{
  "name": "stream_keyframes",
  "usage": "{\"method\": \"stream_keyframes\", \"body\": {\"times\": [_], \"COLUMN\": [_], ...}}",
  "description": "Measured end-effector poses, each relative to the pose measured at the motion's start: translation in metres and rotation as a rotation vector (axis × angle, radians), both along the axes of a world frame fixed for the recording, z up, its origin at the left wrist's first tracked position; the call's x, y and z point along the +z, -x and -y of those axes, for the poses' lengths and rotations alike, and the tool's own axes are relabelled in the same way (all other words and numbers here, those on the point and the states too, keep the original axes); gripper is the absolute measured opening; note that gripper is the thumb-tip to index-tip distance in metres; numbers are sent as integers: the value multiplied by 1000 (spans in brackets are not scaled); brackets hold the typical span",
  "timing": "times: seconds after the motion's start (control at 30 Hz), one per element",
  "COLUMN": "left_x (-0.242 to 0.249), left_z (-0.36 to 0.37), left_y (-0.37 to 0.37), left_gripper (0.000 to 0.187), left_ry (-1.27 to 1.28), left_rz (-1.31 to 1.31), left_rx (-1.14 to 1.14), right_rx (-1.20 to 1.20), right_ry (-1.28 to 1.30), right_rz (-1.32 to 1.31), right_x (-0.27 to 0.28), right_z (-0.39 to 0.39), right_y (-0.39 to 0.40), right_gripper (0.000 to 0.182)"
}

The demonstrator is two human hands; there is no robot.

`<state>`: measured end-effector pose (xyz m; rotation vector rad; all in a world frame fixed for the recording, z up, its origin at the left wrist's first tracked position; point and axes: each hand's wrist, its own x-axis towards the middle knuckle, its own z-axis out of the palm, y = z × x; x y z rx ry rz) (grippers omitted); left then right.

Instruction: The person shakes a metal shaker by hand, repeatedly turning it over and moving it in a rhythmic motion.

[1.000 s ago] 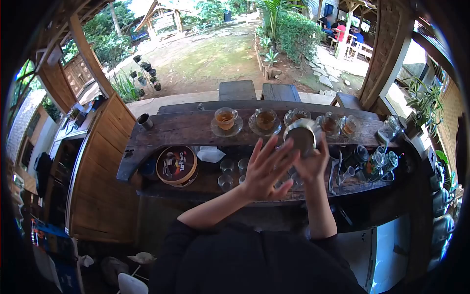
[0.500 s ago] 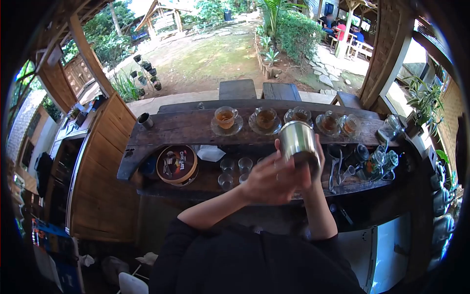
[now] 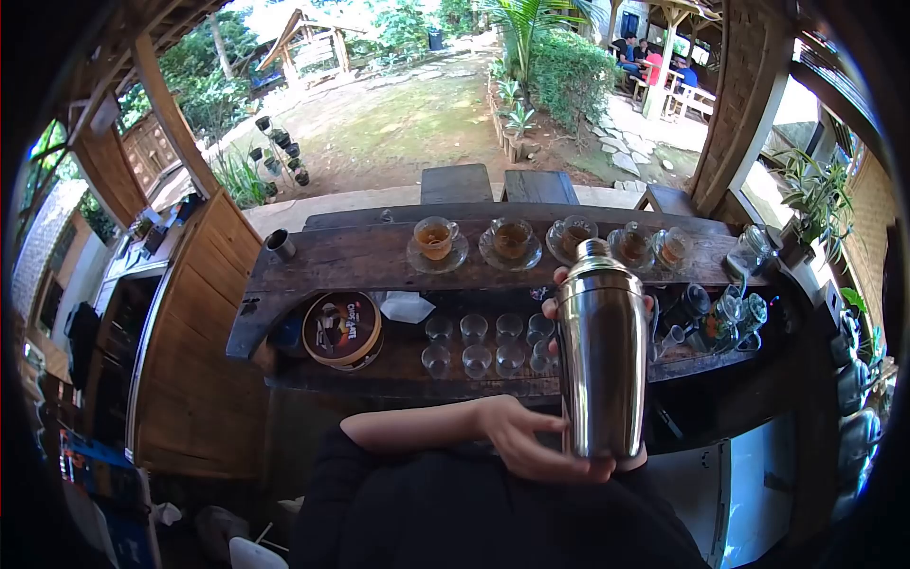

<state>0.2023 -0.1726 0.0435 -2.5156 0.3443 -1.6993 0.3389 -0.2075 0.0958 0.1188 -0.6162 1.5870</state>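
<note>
A shiny metal cocktail shaker (image 3: pixel 603 360) stands almost upright in front of my chest, its cap on. My left hand (image 3: pixel 531 438) cups its base from the left, fingertips curled under the bottom edge. Most of my right hand (image 3: pixel 551 309) is hidden behind the shaker; its fingertips show on both sides of the upper body. Beyond it on the counter (image 3: pixel 332 251), glass cups of amber drink on saucers stand in a row, including a left cup (image 3: pixel 434 240) and a second cup (image 3: pixel 511 239).
Below the counter top, a shelf holds a round chocolate tin (image 3: pixel 341 330), several small glasses (image 3: pixel 474 330) and glass jugs (image 3: pixel 730 308). A metal cup (image 3: pixel 280 245) stands at the counter's left end, a glass jar (image 3: pixel 754 251) at its right. People (image 3: pixel 654 62) sit at a far table.
The shaker has swung from a foreshortened, tilted pose to nearly upright, and its body now reaches lower. My left hand has moved down to its base.
</note>
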Motion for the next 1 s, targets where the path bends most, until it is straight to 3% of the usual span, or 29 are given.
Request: {"method": "stream_keyframes", "body": {"times": [0.07,0.1,0.17,0.23,0.3,0.33,0.37,0.43,0.47,0.5,0.53,0.57,0.63,0.7,0.77,0.83,0.87,0.9,0.97,1.0], "left_x": [-13,13,10,-3,-37,-34,-30,-22,-1,19,21,24,24,18,11,6,14,24,25,20], "left_z": [5,-3,-17,-9,-4,-4,-6,-6,-5,-4,-5,-8,-11,-10,-8,-4,-11,-19,-26,-26], "left_y": [0,5,3,0,-22,-20,-16,-3,4,10,13,14,14,14,14,16,15,15,17,16], "left_gripper": [41,41,38,34,31,31,34,44,43,43,43,46,49,51,52,54,48,44,44,43], "left_ry": [28,73,148,-1,-629,-629,-476,-155,36,230,235,86,-60,-60,-65,-60,33,121,40,20], "left_rz": [-11,-121,-1,78,741,740,523,80,-50,-181,-183,-63,62,8,-43,-100,-38,26,64,66], "left_rx": [-152,75,228,231,205,206,26,-318,-124,71,73,89,106,51,-4,-58,78,214,172,146], "right_rx": [-50,83,25,-213,-27,0,-76,-36,170,36,22,9,-200,-178,-120,-13,141,3,-97,-2], "right_ry": [306,287,369,325,5,-70,86,257,256,338,329,314,241,103,-21,277,259,478,418,231], "right_rz": [54,-32,-83,202,155,105,-53,-4,-15,-136,-47,43,208,21,84,119,-10,-70,116,140], "right_x": [-38,-63,-62,-21,13,18,27,-23,-52,-46,-44,-41,7,44,24,-20,-40,-56,-28,-8], "right_z": [-12,-28,-34,-22,-7,-5,0,-20,-32,-31,-31,-33,-9,11,-2,-20,-31,-35,-17,-3], "right_y": [-17,-22,-15,-4,4,7,18,-4,-20,-3,-7,-12,6,32,19,0,-5,-9,5,14], "right_gripper": [78,72,72,77,87,95,89,82,75,73,72,71,76,78,76,72,71,70,71,75]}}
